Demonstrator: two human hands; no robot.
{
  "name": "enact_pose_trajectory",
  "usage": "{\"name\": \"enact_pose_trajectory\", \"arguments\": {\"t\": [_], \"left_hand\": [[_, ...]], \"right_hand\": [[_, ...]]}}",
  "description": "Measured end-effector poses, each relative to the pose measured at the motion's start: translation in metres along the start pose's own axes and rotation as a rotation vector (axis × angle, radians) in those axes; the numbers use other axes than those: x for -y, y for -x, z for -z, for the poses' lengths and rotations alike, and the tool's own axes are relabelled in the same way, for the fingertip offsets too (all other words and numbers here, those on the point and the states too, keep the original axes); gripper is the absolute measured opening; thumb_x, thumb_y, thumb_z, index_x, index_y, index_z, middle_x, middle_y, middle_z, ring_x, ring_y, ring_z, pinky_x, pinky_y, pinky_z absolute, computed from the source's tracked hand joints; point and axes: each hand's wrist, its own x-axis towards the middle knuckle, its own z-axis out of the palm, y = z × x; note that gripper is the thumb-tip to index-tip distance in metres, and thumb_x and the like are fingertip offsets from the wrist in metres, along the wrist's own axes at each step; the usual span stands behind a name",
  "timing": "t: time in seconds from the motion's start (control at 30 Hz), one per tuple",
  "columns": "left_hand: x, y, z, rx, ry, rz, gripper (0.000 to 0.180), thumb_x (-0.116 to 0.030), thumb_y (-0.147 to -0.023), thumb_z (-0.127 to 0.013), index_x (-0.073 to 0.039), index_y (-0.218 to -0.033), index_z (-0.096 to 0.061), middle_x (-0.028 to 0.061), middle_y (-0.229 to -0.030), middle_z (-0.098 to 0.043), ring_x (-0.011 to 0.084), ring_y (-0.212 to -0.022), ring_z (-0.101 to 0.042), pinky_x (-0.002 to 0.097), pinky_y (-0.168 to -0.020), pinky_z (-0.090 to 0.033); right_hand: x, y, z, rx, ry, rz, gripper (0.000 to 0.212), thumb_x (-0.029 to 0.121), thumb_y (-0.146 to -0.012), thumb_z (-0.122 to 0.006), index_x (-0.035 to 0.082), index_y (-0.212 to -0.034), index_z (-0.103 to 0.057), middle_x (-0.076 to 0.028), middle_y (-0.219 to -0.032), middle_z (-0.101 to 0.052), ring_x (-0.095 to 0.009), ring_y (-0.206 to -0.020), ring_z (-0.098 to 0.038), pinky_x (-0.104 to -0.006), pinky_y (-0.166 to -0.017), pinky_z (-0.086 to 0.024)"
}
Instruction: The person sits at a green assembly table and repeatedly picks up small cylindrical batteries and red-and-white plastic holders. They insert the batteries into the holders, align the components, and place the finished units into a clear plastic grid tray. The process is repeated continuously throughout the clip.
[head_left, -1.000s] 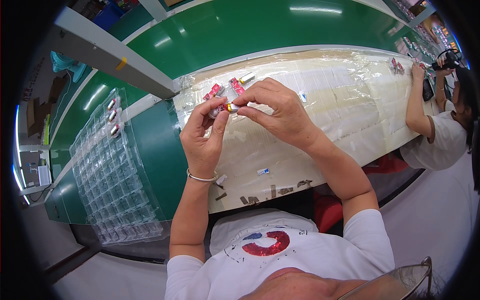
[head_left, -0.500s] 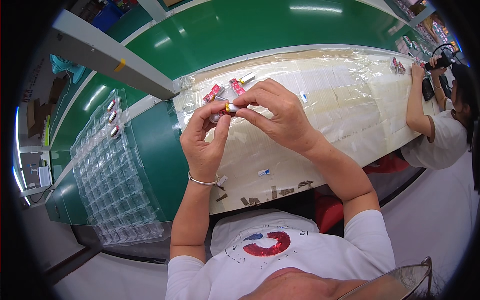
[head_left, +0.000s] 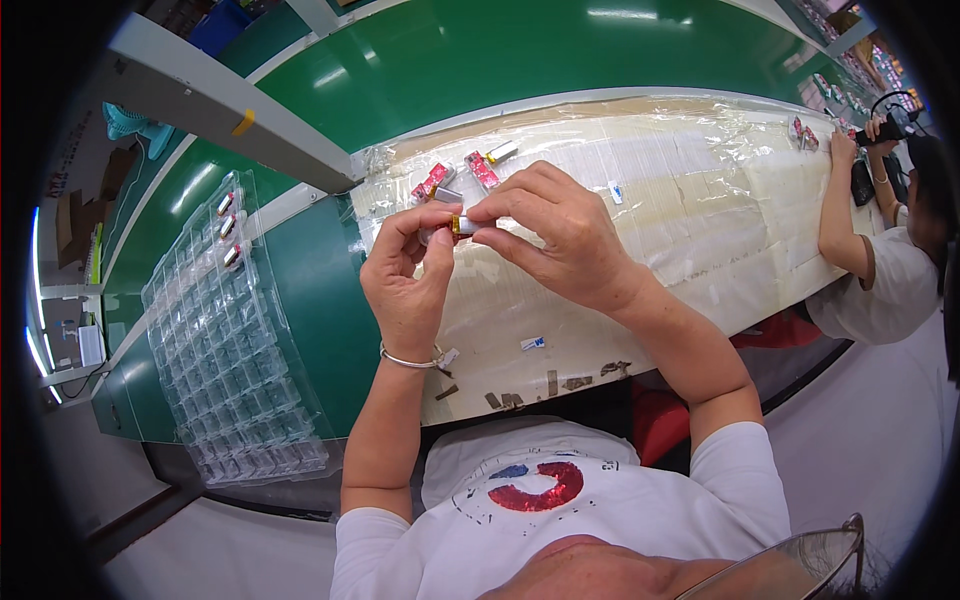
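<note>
Cell (head_left: 465,226) has its long axis running left-right, yellow end pointing left. Left hand (head_left: 407,278) and right hand (head_left: 570,232) pinch opposite ends.

Green counter (head_left: 325,290) w/ shiny cream cover (head_left: 690,195) bears clear compartmented tray (head_left: 230,360) at L, 2 red-&-silver pcs (head_left: 481,170) nr cover's far L corner, 2 blue-&-white tags (head_left: 532,343) & more red pcs (head_left: 803,134) far R.

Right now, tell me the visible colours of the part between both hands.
The part shows silver and yellow, in the head view.
</note>
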Motion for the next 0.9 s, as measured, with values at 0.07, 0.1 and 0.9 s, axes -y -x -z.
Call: {"name": "enact_pose_trajectory", "arguments": {"t": [0.07, 0.1, 0.9], "left_hand": [[0.002, 0.001, 0.002, -0.002, 0.01, 0.029, 0.01, 0.004, -0.091, -0.06, 0.004, -0.101, -0.061, 0.0121, -0.107, -0.068, 0.0144, -0.093, -0.066, 0.0261, -0.084, -0.054], [0.004, 0.001, 0.003, -0.004, -0.006, 0.023, 0.009, 0.003, -0.092, -0.06, 0.004, -0.101, -0.061, 0.0131, -0.107, -0.068, 0.0149, -0.093, -0.067, 0.0277, -0.083, -0.056], [-0.003, -0.001, -0.002, 0.046, 0.021, 0.165, 0.017, -0.004, -0.098, -0.055, 0.006, -0.109, -0.064, 0.0118, -0.109, -0.069, 0.0132, -0.096, -0.066, 0.027, -0.084, -0.056]], "right_hand": [[0.002, -0.001, 0.002, 0.022, -0.003, -0.014, 0.017, 0.011, -0.077, -0.077, 0.005, -0.092, -0.069, -0.006, -0.087, -0.066, -0.024, -0.083, -0.062, -0.0341, -0.07, -0.051], [0.003, -0.001, 0.003, 0.033, -0.004, -0.021, 0.019, 0.009, -0.076, -0.078, 0.004, -0.092, -0.07, -0.007, -0.088, -0.067, -0.024, -0.083, -0.062, -0.034, -0.071, -0.051], [0.005, 0.0, 0.004, 0.077, 0.115, 0.007, 0.019, 0.012, -0.076, -0.078, 0.005, -0.091, -0.069, -0.006, -0.084, -0.064, -0.023, -0.079, -0.06, -0.0337, -0.064, -0.05]]}}
